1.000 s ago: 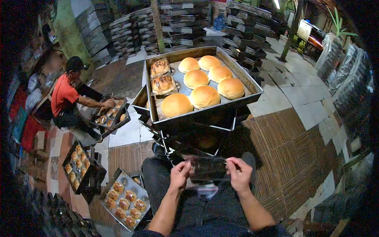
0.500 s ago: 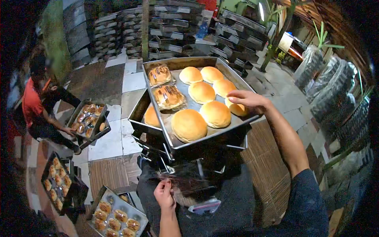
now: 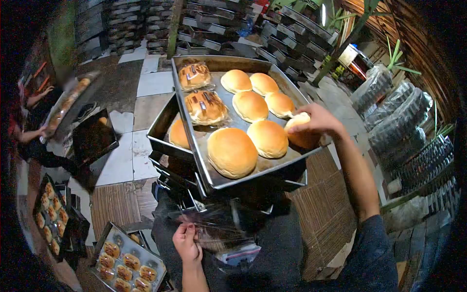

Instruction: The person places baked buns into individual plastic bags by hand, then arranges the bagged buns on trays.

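In front of me a metal baking tray sits askew on other trays. Several bare golden buns lie in it, with two bread rolls in clear printed wrappers along its left side. At the tray's right edge, my right hand is closed on one bun, which is tipped up on its side. Low over my lap, my left hand pinches the edge of a clear plastic bag. A packet of clear plastic with a coloured strip lies just below.
Under the tray is a lower tray with a bun showing. Trays of wrapped rolls stand on the floor at left. There a co-worker holds a long tray. Stacked trays and plastic-covered stacks line the back and right.
My right hand has closed on the rightmost bun and tipped it up. The co-worker at left has lifted a tray of rolls off the one beneath. The view has shifted slightly.
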A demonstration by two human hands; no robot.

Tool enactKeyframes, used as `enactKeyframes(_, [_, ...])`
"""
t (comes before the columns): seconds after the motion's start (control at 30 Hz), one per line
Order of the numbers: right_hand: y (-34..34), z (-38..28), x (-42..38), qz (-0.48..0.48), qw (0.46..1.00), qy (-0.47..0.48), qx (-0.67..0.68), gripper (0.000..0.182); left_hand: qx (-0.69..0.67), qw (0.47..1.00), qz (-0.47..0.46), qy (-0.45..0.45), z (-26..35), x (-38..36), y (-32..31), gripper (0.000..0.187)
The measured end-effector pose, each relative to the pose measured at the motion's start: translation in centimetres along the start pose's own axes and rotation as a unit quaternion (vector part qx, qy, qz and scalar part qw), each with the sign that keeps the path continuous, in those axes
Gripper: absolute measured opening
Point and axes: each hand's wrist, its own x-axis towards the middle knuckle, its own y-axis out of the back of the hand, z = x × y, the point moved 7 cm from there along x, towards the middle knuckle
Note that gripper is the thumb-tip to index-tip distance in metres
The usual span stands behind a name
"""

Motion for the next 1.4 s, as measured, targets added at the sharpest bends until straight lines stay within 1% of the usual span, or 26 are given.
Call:
enactKeyframes(0.03, [-0.9,0.6,0.4,-0.131,0.989,-0.024,0.067,0.052,0.006,1.0,-0.006,-0.005,0.1,-0.1,-0.3,0.02])
enactKeyframes(0.1, [-1.1,-0.6,-0.7,-0.178,0.961,0.105,0.185,0.052,0.026,0.999,-0.022,-0.028,-0.3,0.2,-1.0,0.012])
enactKeyframes(0.17, [0.9,0.2,-2.7,-0.118,0.972,0.059,0.197,0.05,0.005,0.998,-0.053,-0.034,-0.5,-0.3,-1.1,0.018])
enactKeyframes(0.23, [2.0,2.6,-5.4,0.021,0.892,-0.001,0.452,0.046,0.015,0.998,-0.052,-0.044,0.2,-1.5,-2.1,0.013])
enactKeyframes(0.3, [3.3,1.5,-10.5,0.078,0.771,0.013,0.632,0.051,0.016,0.997,-0.052,-0.058,0.8,-2.7,-4.1,0.021])
enactKeyframes(0.37, [1.3,3.1,-13.7,-0.005,0.801,0.133,0.584,0.047,0.038,0.995,-0.067,-0.06,2.2,-4.1,-5.5,0.019])
enactKeyframes(0.43, [-3.1,-0.5,-18.5,-0.119,0.848,0.1,0.506,0.053,0.117,0.992,-0.013,-0.055,4.1,-5.8,-7.7,0.02])
enactKeyframes(0.5, [-7.9,-6.7,-21.1,-0.195,0.844,0.193,0.46,0.054,0.337,0.938,-0.005,-0.081,5.4,-7.1,-9.4,0.022])
enactKeyframes(0.53, [-10.7,-8.3,-22.3,-0.244,0.793,0.133,0.542,0.053,0.399,0.895,-0.063,-0.192,5.7,-7.6,-10.5,0.021])
enactKeyframes(0.57, [-13.3,-9.2,-23.7,-0.29,0.731,0.073,0.613,0.051,0.401,0.901,-0.085,-0.14,5.0,-8.1,-10.4,0.02])
enactKeyframes(0.6, [-14.9,-9.4,-24.6,-0.291,0.719,0.078,0.626,0.051,0.412,0.893,-0.092,-0.153,5.3,-8.7,-10.2,0.019])
enactKeyframes(0.67, [-16.3,-8.7,-25.1,-0.219,0.59,0.057,0.775,0.049,0.429,0.882,-0.1,-0.17,5.7,-9.4,-10.1,0.018])
enactKeyframes(0.77, [-17.4,-9.6,-25.6,-0.189,0.55,0.047,0.812,0.048,0.453,0.864,-0.069,-0.21,5.9,-10.0,-9.3,0.016])
enactKeyframes(0.83, [-17.3,-10.7,-25.5,-0.129,0.566,0.071,0.811,0.044,0.484,0.837,-0.116,-0.229,5.5,-9.9,-10.0,0.015])
enactKeyframes(0.87, [-16.2,-11.4,-25.9,-0.07,0.618,0.098,0.777,0.043,0.485,0.809,-0.105,-0.313,6.2,-10.3,-11.1,0.024])
enactKeyframes(0.9, [-14.8,-12.1,-26.3,-0.006,0.667,0.126,0.735,0.041,0.356,0.908,-0.065,-0.213,5.7,-9.6,-10.5,0.045])
enactKeyframes(0.93, [-12.9,-12.9,-26.9,0.103,0.761,0.21,0.605,0.045,0.243,0.952,-0.116,-0.148,4.7,-10.2,-11.6,0.058])
enactKeyframes(0.97, [-11.4,-14.1,-27.9,0.209,0.822,0.281,0.45,0.049,0.129,0.975,-0.166,-0.076,4.0,-11.9,-13.9,0.072])
enactKeyframes(1.0, [-10.4,-15.7,-28.4,0.267,0.828,0.341,0.356,0.057,0.065,0.982,-0.175,-0.028,3.3,-13.1,-14.5,0.073])
enactKeyframes(1.03, [-11.2,-16.7,-28.2,0.28,0.834,0.364,0.306,0.056,0.002,0.983,-0.183,0.022,2.5,-14.1,-15.3,0.077])
enactKeyframes(1.07, [-10.3,-17.2,-28.3,0.31,0.829,0.373,0.277,0.052,0.012,0.977,-0.2,-0.075,3.5,-14.8,-17.6,0.076])
enactKeyframes(1.17, [-9.0,-17.8,-28.5,0.359,0.807,0.389,0.262,0.046,0.119,0.952,-0.193,-0.205,5.2,-16.4,-17.8,0.08])
enactKeyframes(1.23, [-9.6,-18.1,-29.0,0.371,0.786,0.409,0.276,0.038,-0.01,0.962,-0.239,-0.133,4.8,-15.8,-17.1,0.085])
enactKeyframes(1.27, [-9.5,-18.4,-29.2,0.37,0.78,0.432,0.261,0.036,-0.063,0.969,-0.192,-0.139,6.9,-17.1,-19.3,0.089])
enactKeyframes(1.37, [-9.5,-19.1,-28.7,0.385,0.772,0.436,0.257,0.033,0.021,0.977,-0.153,-0.144,4.7,-16.4,-15.4,0.091])
enactKeyframes(1.4, [-9.3,-19.4,-28.3,0.374,0.78,0.405,0.296,0.039,0.034,0.98,-0.102,-0.169,3.4,-15.6,-12.9,0.089])
